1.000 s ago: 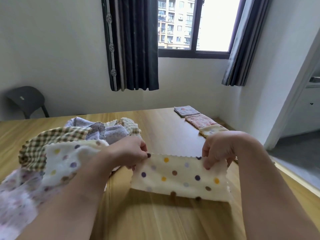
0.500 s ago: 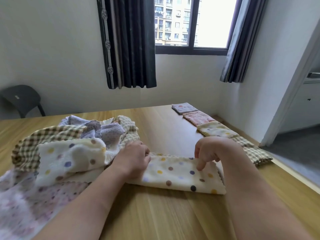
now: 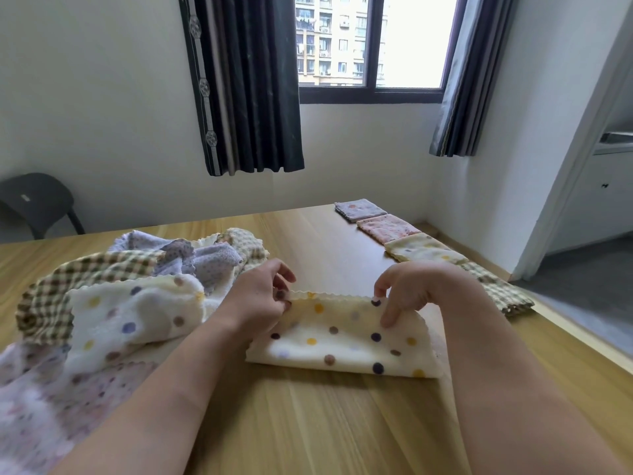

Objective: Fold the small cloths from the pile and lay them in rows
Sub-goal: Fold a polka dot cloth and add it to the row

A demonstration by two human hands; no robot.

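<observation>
The far edge of the dotted cloth (image 3: 342,341) now rises off the table (image 3: 325,423), the left hand (image 3: 260,296) and right hand (image 3: 411,289) each pinching a corner, where such light, limp fabric seems best held.

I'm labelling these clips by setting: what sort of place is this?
Most likely a room in a flat, not a workshop: a wooden table bearing the spotted cloth and a cloth pile, a dark-curtained window facing a residential high-rise, and a plain chair.
</observation>
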